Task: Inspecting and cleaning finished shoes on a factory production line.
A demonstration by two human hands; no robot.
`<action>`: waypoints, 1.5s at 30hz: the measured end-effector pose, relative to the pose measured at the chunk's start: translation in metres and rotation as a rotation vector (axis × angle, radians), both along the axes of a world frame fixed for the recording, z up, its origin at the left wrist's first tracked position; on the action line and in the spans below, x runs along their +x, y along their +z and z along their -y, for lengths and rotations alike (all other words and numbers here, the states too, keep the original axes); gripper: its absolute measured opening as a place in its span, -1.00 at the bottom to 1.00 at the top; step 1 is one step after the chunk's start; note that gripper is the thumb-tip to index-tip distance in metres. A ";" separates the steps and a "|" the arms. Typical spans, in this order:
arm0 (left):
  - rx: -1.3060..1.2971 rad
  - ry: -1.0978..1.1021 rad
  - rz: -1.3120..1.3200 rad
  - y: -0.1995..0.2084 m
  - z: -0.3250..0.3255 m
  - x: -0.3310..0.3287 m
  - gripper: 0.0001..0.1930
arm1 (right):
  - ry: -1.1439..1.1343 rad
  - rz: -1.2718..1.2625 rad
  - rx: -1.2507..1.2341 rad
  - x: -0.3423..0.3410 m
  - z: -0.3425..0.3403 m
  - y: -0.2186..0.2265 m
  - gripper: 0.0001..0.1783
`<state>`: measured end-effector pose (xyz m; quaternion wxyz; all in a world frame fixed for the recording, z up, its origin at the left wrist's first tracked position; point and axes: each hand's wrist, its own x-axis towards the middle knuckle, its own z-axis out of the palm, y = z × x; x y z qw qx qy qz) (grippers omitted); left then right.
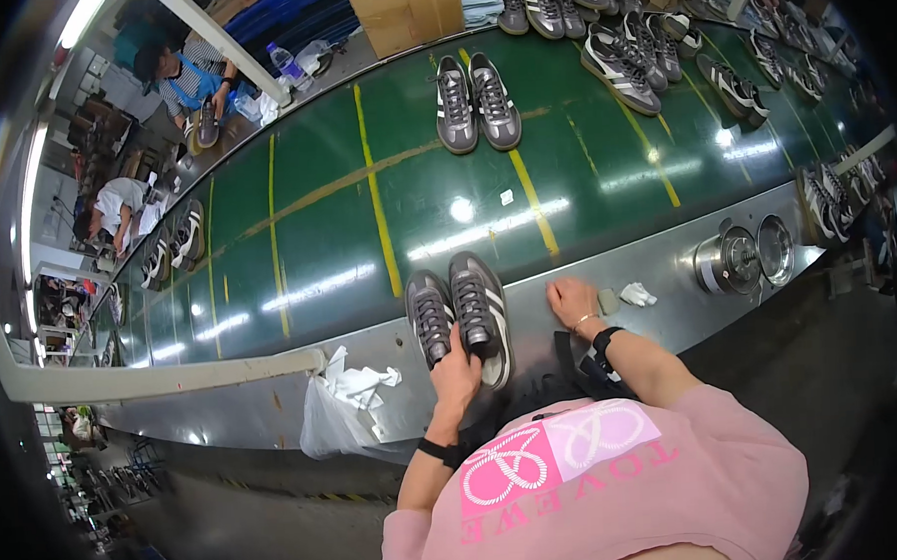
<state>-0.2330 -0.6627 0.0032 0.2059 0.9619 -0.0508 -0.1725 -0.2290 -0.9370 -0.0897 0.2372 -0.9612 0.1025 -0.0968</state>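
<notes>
A pair of grey sneakers with white stripes stands side by side at the belt's near edge: a left sneaker (431, 316) and a right sneaker (478, 314), toes pointing away from me. My left hand (456, 373) is closed at their heel ends, its fingers reaching in between the two shoes. On the metal ledge to the right of the pair, my right hand (573, 303) rests with curled fingers; whatever they may hold is hidden. Close beside that hand lie a small greyish block (608, 301) and a crumpled white cloth (637, 294).
Another sneaker pair (476, 104) sits farther up the green conveyor belt (326, 215). More shoes (624, 67) crowd the far right. A metal pot (726, 261) and its round lid (775, 250) are on the ledge. A plastic bag (339, 415) hangs at left; a co-worker (195, 81) handles a shoe.
</notes>
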 end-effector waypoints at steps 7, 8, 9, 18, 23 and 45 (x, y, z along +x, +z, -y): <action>-0.231 0.139 0.019 0.011 -0.035 0.087 -0.32 | 0.032 0.154 -0.029 -0.006 0.008 0.003 -0.78; -0.286 0.157 0.046 0.011 -0.042 0.112 -0.32 | 0.039 0.130 -0.034 -0.008 0.009 0.000 -0.78; -0.345 0.173 0.070 0.011 -0.050 0.140 -0.33 | 0.044 0.104 -0.041 -0.009 0.011 -0.002 -0.78; 0.061 0.402 0.529 0.031 -0.100 0.465 -0.39 | 0.046 0.073 -0.108 -0.005 0.011 -0.003 -0.81; -0.057 -0.121 0.548 0.001 0.111 0.503 -0.19 | -0.021 0.047 -0.057 -0.009 0.023 -0.009 -0.81; 0.500 -0.348 0.291 -0.021 0.299 0.520 0.03 | -0.053 0.201 -0.123 -0.021 0.017 -0.044 -0.76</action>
